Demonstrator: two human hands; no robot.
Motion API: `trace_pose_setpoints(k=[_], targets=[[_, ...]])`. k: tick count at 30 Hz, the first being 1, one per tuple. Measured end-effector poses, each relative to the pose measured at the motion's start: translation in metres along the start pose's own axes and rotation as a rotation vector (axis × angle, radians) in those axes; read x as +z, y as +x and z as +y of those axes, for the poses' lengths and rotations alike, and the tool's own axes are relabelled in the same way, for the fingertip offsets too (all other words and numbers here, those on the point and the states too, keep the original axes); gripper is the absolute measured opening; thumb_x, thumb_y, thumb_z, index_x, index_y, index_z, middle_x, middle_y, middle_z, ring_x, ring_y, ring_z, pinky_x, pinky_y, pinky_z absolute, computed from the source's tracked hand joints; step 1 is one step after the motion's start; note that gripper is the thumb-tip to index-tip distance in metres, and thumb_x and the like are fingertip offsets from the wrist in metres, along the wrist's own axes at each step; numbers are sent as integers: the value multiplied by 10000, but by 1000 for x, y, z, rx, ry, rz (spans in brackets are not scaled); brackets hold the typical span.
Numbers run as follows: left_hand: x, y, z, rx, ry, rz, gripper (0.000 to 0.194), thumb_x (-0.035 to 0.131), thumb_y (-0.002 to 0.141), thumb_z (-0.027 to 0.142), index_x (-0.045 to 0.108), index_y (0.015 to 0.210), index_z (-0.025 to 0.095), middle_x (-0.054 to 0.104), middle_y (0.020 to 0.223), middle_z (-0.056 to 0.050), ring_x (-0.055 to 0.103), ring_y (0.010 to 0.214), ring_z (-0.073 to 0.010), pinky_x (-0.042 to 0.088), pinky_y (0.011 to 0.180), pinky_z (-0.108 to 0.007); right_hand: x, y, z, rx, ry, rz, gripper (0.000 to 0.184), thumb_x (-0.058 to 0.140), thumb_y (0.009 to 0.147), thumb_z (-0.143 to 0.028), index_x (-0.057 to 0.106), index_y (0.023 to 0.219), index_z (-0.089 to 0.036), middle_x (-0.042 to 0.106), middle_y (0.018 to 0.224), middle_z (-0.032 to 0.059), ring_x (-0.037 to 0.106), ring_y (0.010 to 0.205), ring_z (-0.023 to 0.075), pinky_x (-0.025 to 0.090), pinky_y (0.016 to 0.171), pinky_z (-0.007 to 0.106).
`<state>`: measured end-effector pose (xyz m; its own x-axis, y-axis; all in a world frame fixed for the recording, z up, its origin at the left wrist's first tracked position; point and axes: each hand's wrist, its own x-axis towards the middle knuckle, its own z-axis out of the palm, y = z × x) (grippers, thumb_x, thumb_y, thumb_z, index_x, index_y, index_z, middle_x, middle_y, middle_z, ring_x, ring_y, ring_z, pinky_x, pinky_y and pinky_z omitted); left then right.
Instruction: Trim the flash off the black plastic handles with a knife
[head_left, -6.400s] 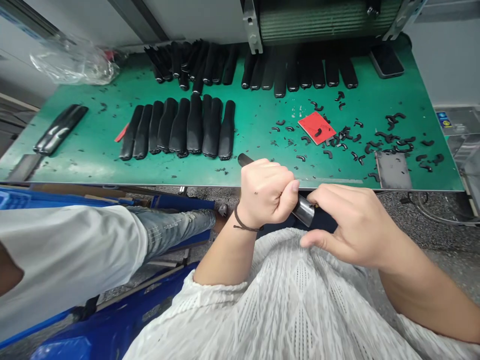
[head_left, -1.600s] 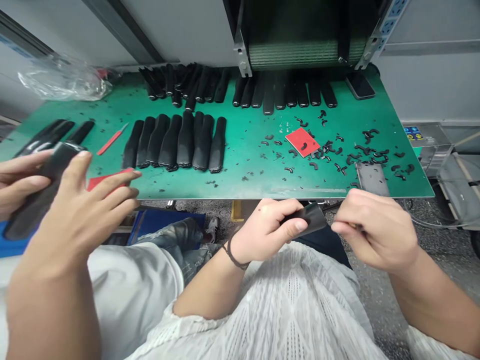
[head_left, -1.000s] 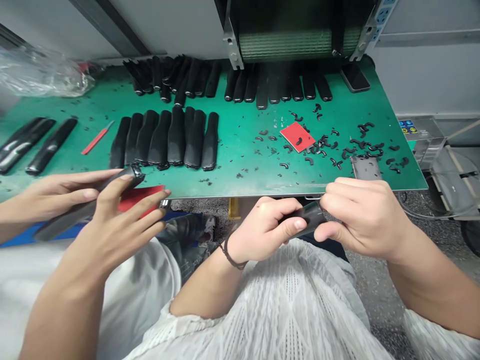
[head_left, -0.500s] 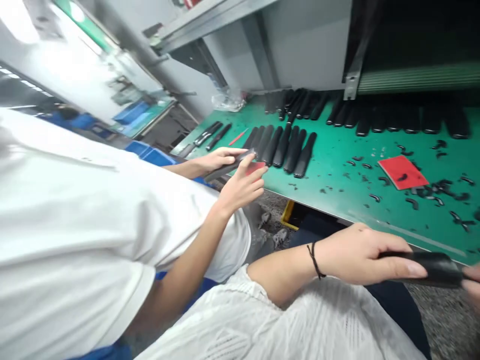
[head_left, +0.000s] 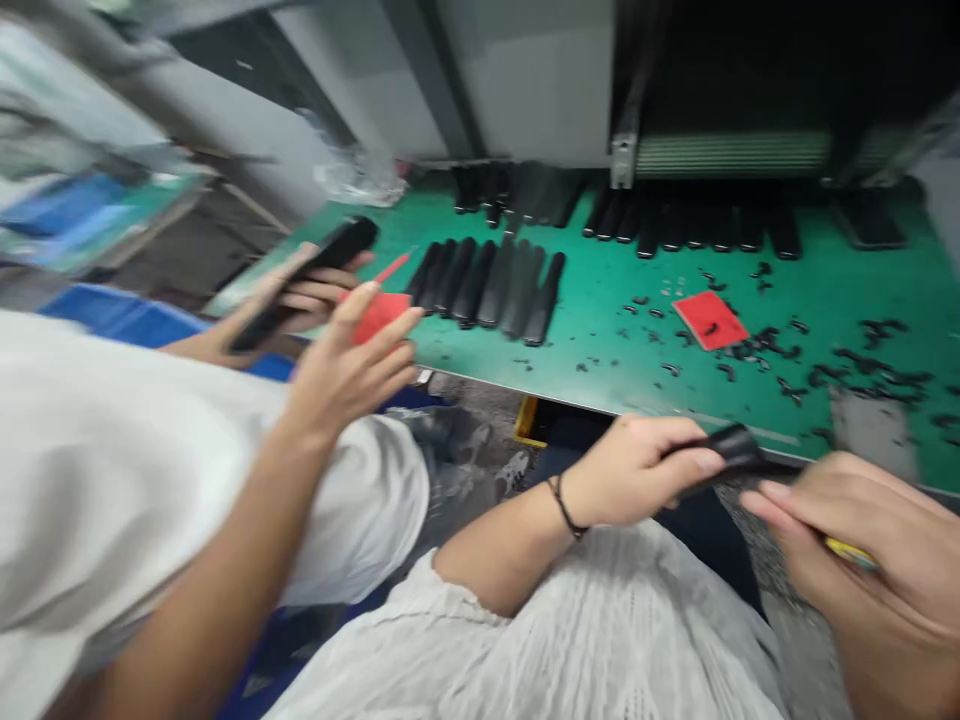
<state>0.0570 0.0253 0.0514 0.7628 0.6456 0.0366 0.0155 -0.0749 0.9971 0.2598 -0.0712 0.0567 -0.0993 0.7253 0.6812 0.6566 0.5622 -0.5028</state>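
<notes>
Head view, blurred: a black rubber grip [head_left: 724,450] sits pinched between the thumb and fingers of the person's left hand [head_left: 619,470], just off the front edge of the counter [head_left: 622,300], its thin end reaching toward the right hand [head_left: 847,570]. That hand is half open beside a small yellow item [head_left: 847,552], too blurred to tell whether it is held. The work in hand looks like fine picking at the grip's end, which would call for a steady left-hand pinch. Against the frame a second earlier, the right hand has drawn back from the grip and the view has swung left. Beyond, a row of black grips [head_left: 480,285] lies mid-counter, with a red pad [head_left: 709,320] and black offcuts [head_left: 765,345] toward the right end. Near the left corner, a co-worker's hand [head_left: 322,290] holds another grip [head_left: 330,260] beside a red card [head_left: 379,315].
</notes>
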Motion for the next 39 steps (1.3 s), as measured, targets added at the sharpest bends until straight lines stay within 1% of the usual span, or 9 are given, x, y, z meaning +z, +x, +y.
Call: trace_pose_setpoints(k=[2, 5, 9, 12, 14, 18, 21, 28, 39], targets=[[-4, 0, -2, 39, 89, 41, 389, 564, 1009, 497, 599, 799, 172, 538, 565, 43, 488, 518, -84, 374, 545, -214, -3, 8, -5, 5, -6, 22, 271, 855, 741, -84, 718, 921, -233, 606, 663, -28, 538, 580, 130, 448, 566, 322], [-9, 0, -5, 128, 207, 63, 372, 572, 1013, 464, 589, 783, 172, 518, 570, 47, 441, 528, -80, 335, 551, -224, -7, 15, 0, 60, -1, 31, 177, 777, 852, -151, 668, 982, -204, 592, 743, -5, 532, 652, 137, 434, 602, 316], [-9, -1, -5, 222, 296, 60, 338, 583, 1013, 432, 577, 795, 173, 472, 593, 58, 384, 543, -75, 301, 556, -234, -19, 21, 9, 88, -38, -184, 267, 659, 977, -325, 606, 1188, -171, 596, 885, 40, 529, 759, 156, 442, 674, 322], [-8, -2, -3, 232, 327, 44, 328, 588, 1012, 429, 596, 813, 168, 468, 598, 57, 374, 547, -75, 300, 555, -233, -24, 27, 10, 56, -78, -344, 446, 554, 1002, -586, 598, 1132, -161, 572, 860, 39, 490, 752, 162, 420, 675, 325], [-7, -1, -2, 199, 300, 23, 354, 576, 1016, 450, 614, 811, 163, 490, 588, 50, 392, 537, -75, 312, 548, -229, -24, 30, 10, 25, -134, -373, 531, 491, 991, -675, 600, 1061, -160, 548, 819, 30, 462, 719, 160, 394, 652, 321], [-6, -1, -2, 87, 126, -58, 397, 550, 1025, 479, 632, 807, 157, 542, 551, 34, 442, 500, -78, 343, 521, -214, -16, 33, 8, -42, -272, -331, 590, 460, 971, -730, 615, 942, -161, 520, 753, 22, 440, 681, 160, 362, 617, 310], [-2, -2, -4, 16, -35, -115, 403, 549, 1026, 489, 635, 822, 152, 561, 536, 29, 461, 472, -78, 358, 501, -207, -11, 35, 5, -82, -368, -298, 588, 415, 1001, -706, 607, 825, -179, 489, 703, 17, 410, 664, 156, 324, 594, 307], [10, -2, -6, -77, -300, -107, 426, 595, 1004, 506, 573, 762, 155, 538, 533, 38, 454, 437, -64, 333, 436, -181, -13, 35, -1, -208, -569, -196, 566, 453, 1019, -639, 527, 660, -208, 394, 620, 5, 297, 633, 157, 193, 551, 331], [38, 1, -6, -105, -525, 13, 476, 559, 1009, 569, 559, 776, 154, 545, 479, 34, 434, 369, -59, 320, 389, -170, 7, 20, 1, -218, -783, 68, 514, 368, 1074, -538, 652, 916, -141, 527, 651, 54, 402, 662, 181, 267, 568, 334]])
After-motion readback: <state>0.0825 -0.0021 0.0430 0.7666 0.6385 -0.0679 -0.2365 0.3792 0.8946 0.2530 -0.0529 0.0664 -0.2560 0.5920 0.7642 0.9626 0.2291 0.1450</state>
